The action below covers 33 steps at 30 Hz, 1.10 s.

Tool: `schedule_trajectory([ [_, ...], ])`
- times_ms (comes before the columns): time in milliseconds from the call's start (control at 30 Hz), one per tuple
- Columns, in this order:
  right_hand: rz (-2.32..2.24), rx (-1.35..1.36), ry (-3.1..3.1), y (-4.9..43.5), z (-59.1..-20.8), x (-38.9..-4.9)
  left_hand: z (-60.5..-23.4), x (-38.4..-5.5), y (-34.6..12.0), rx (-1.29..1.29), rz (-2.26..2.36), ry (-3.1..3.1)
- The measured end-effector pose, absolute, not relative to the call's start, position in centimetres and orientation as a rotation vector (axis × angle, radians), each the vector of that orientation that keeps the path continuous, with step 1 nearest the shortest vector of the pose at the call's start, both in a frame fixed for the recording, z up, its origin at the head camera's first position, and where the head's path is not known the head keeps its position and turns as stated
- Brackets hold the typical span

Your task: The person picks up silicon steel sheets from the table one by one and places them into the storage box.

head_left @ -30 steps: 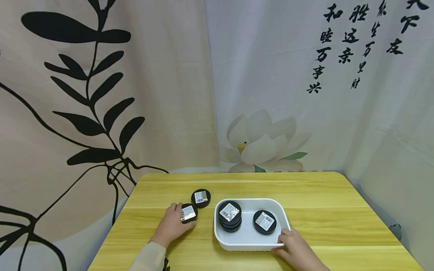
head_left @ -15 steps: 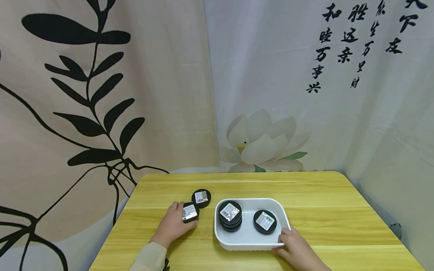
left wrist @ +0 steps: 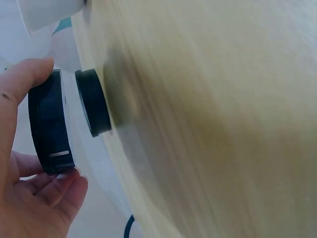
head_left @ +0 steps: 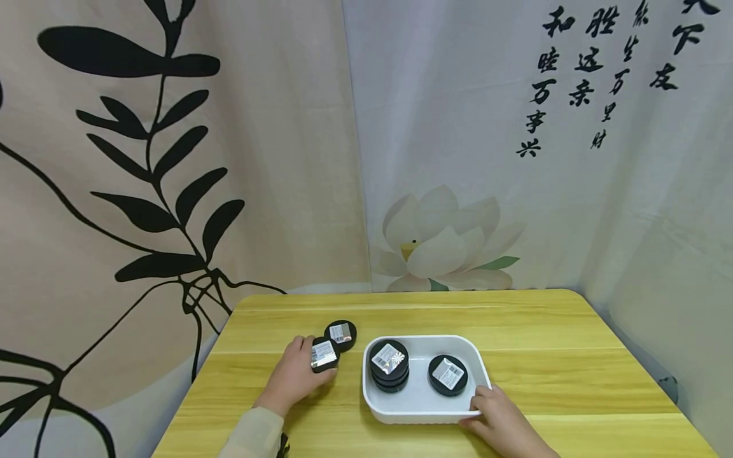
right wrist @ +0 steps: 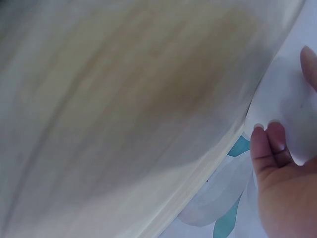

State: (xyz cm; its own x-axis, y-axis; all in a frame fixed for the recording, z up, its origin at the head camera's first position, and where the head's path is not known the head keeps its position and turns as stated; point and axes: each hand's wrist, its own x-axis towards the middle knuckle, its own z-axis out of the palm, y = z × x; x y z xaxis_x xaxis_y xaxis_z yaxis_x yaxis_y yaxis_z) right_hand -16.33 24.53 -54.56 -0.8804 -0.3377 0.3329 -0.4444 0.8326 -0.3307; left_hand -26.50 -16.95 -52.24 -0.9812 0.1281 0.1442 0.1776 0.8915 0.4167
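My left hand (head_left: 293,376) holds a round black flat container (head_left: 324,355) with a silver barcode label, thumb on one side and fingers on the other. In the left wrist view this container (left wrist: 48,124) is raised off the table and slightly tilted. Just behind it, a second black container (head_left: 340,332) sits on the table, partly overlapped in the head view. My right hand (head_left: 501,421) grips the near right corner of a white plastic tray (head_left: 424,418). Inside the tray stand a stack of black containers (head_left: 389,366) at left and a single one (head_left: 448,375) at right.
The light wooden table (head_left: 550,356) carries everything. Behind it hangs a curtain (head_left: 298,159) printed with black leaves, a lotus and writing. The table's left edge runs close beyond the left forearm.
My left hand has lifted the black container from the table and shifted it slightly right and away, towards the second one. The right hand and the tray have stayed in place.
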Motion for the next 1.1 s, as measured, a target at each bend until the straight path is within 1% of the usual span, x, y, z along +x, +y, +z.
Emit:
schedule_trajectory([
  [267,0.578,0.579,-2.776,24.5,-54.6,-16.4,-51.1,-26.2,-16.3,-0.268,-0.658,-2.919],
  [767,0.591,0.602,-2.771,24.5,-54.6,-16.4,-50.5,-26.4,-15.6,-0.285,-0.627,-2.879],
  [1100,0.591,0.601,-2.762,24.6,-54.7,-16.4,-49.2,-26.4,-14.9,-0.287,-0.652,-2.893],
])
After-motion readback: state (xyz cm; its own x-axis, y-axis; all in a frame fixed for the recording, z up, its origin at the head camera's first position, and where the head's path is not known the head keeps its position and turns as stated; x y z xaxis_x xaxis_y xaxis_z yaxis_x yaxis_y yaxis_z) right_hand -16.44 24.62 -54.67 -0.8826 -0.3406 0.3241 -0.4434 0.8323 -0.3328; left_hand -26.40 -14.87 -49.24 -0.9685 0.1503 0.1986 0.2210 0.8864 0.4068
